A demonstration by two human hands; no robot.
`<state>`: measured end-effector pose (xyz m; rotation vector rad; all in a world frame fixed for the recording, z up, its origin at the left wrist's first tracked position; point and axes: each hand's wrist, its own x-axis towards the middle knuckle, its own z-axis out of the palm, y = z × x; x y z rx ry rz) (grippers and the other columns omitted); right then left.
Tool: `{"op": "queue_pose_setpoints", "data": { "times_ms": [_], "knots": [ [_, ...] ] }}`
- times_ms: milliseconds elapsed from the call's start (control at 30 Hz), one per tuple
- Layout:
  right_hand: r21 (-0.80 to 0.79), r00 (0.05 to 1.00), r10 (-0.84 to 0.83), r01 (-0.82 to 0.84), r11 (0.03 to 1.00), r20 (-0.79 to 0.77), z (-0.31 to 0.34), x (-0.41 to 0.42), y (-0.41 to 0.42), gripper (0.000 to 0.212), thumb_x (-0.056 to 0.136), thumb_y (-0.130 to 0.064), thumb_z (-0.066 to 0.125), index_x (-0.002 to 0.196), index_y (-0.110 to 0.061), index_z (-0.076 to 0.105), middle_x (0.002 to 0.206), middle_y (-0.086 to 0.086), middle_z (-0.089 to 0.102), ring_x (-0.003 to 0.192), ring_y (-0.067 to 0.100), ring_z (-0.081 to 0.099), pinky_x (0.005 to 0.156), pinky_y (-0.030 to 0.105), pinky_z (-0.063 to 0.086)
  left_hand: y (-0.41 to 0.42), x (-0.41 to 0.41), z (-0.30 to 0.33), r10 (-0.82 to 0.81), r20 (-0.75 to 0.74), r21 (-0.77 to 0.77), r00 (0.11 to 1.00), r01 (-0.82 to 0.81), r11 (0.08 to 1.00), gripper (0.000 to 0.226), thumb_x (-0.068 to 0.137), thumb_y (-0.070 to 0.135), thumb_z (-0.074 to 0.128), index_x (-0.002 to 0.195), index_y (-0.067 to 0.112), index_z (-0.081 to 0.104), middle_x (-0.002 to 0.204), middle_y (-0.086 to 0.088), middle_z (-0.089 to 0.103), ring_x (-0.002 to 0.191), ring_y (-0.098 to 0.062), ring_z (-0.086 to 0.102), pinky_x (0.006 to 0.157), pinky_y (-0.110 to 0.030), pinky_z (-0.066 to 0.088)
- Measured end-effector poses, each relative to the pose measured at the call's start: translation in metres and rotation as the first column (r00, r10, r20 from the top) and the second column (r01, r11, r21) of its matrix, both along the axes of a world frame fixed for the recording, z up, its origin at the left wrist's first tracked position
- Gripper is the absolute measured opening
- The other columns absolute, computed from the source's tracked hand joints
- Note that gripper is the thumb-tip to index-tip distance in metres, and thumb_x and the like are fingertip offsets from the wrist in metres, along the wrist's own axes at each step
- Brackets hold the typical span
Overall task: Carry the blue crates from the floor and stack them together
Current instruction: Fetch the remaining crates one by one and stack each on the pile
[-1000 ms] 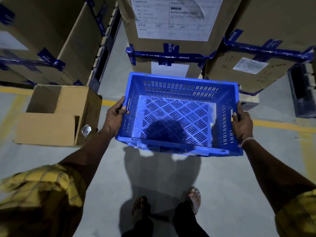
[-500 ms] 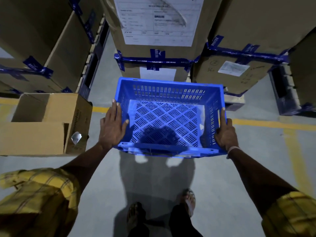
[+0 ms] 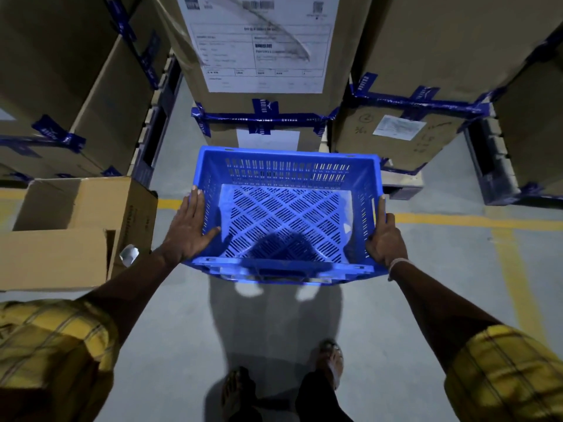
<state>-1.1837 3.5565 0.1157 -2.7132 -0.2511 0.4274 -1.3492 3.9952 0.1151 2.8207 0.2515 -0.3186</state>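
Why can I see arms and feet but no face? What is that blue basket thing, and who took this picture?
The camera is worn on a person's head and looks down, so you see what they see: their own arms and feet, never their face. The left hand lies flat with straight fingers against one side of a blue crate, and the right hand presses on the other side, thumb over the rim. Together they carry the crate above the grey floor; you can see its shadow below. The crate is empty, with slots in its bottom. To the left sits an open cardboard box. Ahead stand tall taped cartons with a paper label. No robot here, only hands.
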Motion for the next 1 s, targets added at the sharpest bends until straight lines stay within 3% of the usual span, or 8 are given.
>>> {"op": "queue_pose_setpoints", "data": {
  "times_ms": [100,200,400,533,700,767,867,1000],
  "knots": [
    [0.033,0.996,-0.043,0.041,0.999,0.075,-0.012,-0.013,-0.005,0.104,0.085,-0.014,0.063,0.157,-0.039,-0.008,0.126,0.018,0.044,0.081,0.042,0.061,0.068,0.050,0.055,-0.004,-0.005,-0.013,-0.059,0.068,0.083,0.996,0.054,0.995,0.115,0.088,0.076,0.035,0.156,-0.010,0.002,0.166,-0.028,-0.006,0.155,-0.041,-0.004,0.127,-0.050,0.006],
    [0.047,0.994,-0.032,0.027,0.999,0.102,-0.018,-0.007,-0.007,0.105,0.085,-0.013,0.065,0.157,-0.040,-0.008,0.124,0.016,0.045,0.087,0.039,0.062,0.071,0.049,0.056,-0.005,-0.003,-0.020,-0.090,0.119,0.126,0.989,0.075,0.989,0.114,0.087,0.072,0.042,0.156,-0.011,0.006,0.165,-0.031,-0.003,0.153,-0.048,-0.003,0.124,-0.059,0.012],
    [0.005,0.998,0.019,-0.019,1.000,-0.057,0.002,-0.003,-0.007,0.107,0.087,-0.013,0.066,0.158,-0.030,-0.012,0.129,0.022,0.042,0.099,0.046,0.059,0.086,0.057,0.053,-0.005,0.003,0.013,0.017,-0.172,0.037,0.985,-0.011,0.999,0.134,0.071,0.092,0.027,0.156,-0.005,-0.011,0.164,-0.023,-0.022,0.152,-0.046,-0.018,0.125,-0.058,0.001],
    [-0.082,0.983,0.020,-0.035,0.996,-0.183,0.036,-0.010,-0.008,0.100,0.091,-0.024,0.063,0.159,-0.022,-0.010,0.139,0.023,0.037,0.118,0.049,0.047,0.101,0.054,0.043,-0.020,0.006,0.048,0.079,-0.252,-0.140,0.964,-0.117,0.983,0.114,0.092,0.057,0.061,0.158,0.010,-0.019,0.167,-0.010,-0.023,0.154,-0.033,-0.021,0.126,-0.052,-0.003],
    [-0.053,0.985,-0.022,0.013,0.998,-0.172,0.106,-0.043,-0.011,0.094,0.092,-0.039,0.065,0.160,-0.020,0.004,0.154,0.018,0.025,0.135,0.043,0.032,0.110,0.050,0.037,-0.051,-0.009,0.112,-0.033,-0.171,-0.248,0.985,-0.010,0.969,0.111,0.095,0.047,0.065,0.157,0.006,-0.018,0.167,-0.011,-0.021,0.153,-0.030,-0.022,0.126,-0.042,-0.005],
    [-0.010,0.989,-0.057,0.056,0.998,-0.133,0.139,-0.061,-0.016,0.094,0.091,-0.044,0.066,0.160,-0.019,0.008,0.160,0.017,0.020,0.144,0.040,0.024,0.115,0.050,0.032,-0.066,-0.017,0.143,-0.072,-0.136,-0.275,0.988,0.032,0.961,0.118,0.090,0.061,0.062,0.156,0.005,-0.018,0.166,-0.010,-0.023,0.153,-0.031,-0.023,0.126,-0.041,-0.006],
    [0.032,0.994,-0.107,0.108,0.994,-0.033,0.190,-0.095,-0.030,0.092,0.091,-0.047,0.065,0.160,-0.017,0.012,0.164,0.018,0.014,0.151,0.035,0.014,0.121,0.046,0.021,-0.091,-0.023,0.196,-0.169,-0.094,-0.315,0.981,0.132,0.940,0.135,0.069,0.096,0.034,0.156,0.010,-0.022,0.164,-0.003,-0.029,0.151,-0.027,-0.028,0.125,-0.041,-0.008],
    [0.027,0.981,-0.176,0.175,0.984,0.080,0.247,-0.142,-0.058,0.089,0.093,-0.051,0.060,0.160,-0.017,0.014,0.165,0.017,0.011,0.154,0.032,0.007,0.123,0.048,0.015,-0.134,-0.030,0.255,-0.302,-0.008,-0.321,0.953,0.283,0.904,0.115,0.089,0.066,0.055,0.157,0.015,-0.022,0.165,0.001,-0.030,0.152,-0.024,-0.029,0.127,-0.047,-0.005]
  ]
}}
